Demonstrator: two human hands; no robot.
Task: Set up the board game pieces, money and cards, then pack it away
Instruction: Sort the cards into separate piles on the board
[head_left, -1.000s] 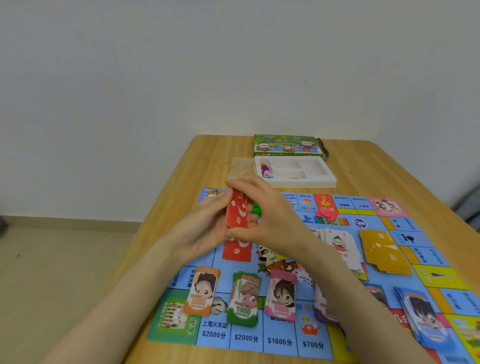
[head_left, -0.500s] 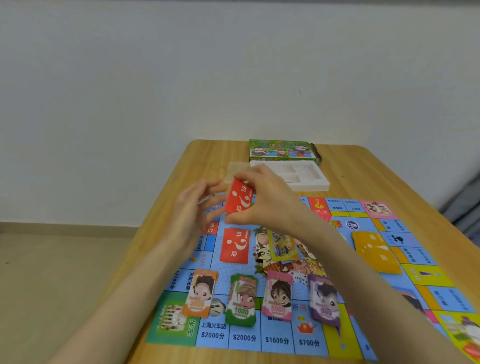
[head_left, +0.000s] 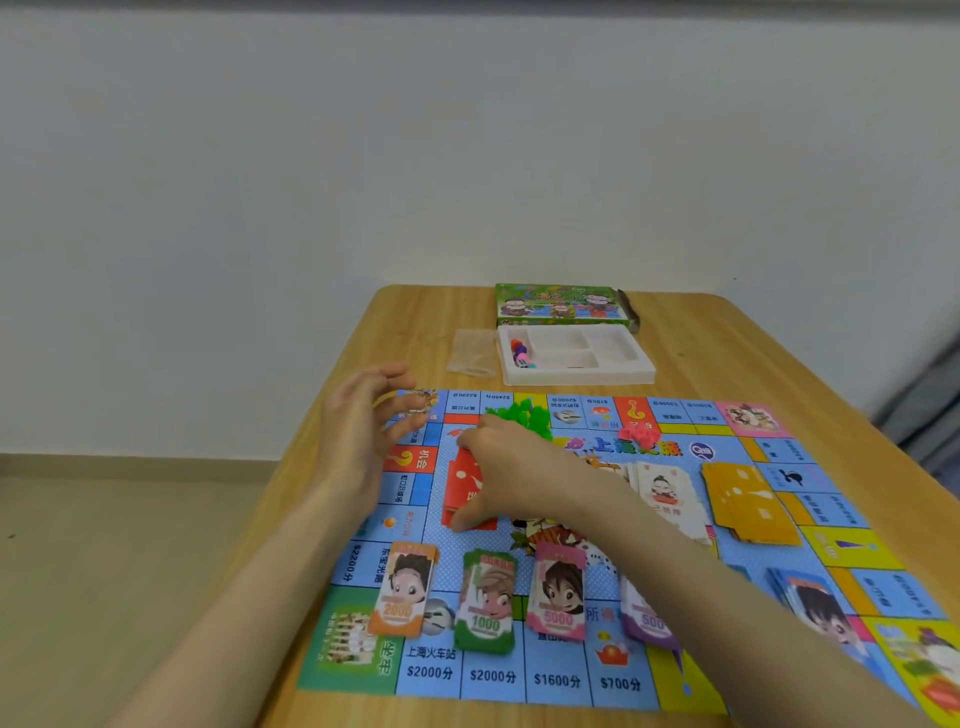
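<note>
The game board (head_left: 519, 675) lies flat on the wooden table (head_left: 405, 322). My right hand (head_left: 519, 467) holds a stack of red question-mark cards (head_left: 461, 480) against the board's left centre, thumb at its near end and fingers at its far end. My left hand (head_left: 363, 431) hovers open just left of it, touching nothing. Money stacks stand in a row along the near edge: orange 2000 (head_left: 405, 592), green 1000 (head_left: 488, 603), pink 5000 (head_left: 558, 592) and purple 500 (head_left: 644, 618), the last partly hidden by my right forearm.
Green houses (head_left: 519, 413) and red pieces (head_left: 641, 434) sit near the board's far edge. White cards (head_left: 670, 493), yellow cards (head_left: 748, 504) and blue cards (head_left: 810, 597) lie to the right. Behind the board are a white tray (head_left: 576, 376), the box (head_left: 561, 304) and a plastic bag (head_left: 472, 353).
My right hand has lowered the red cards from mid-air down onto the board. My left hand let go of them and drew away to the left, fingers spread.
</note>
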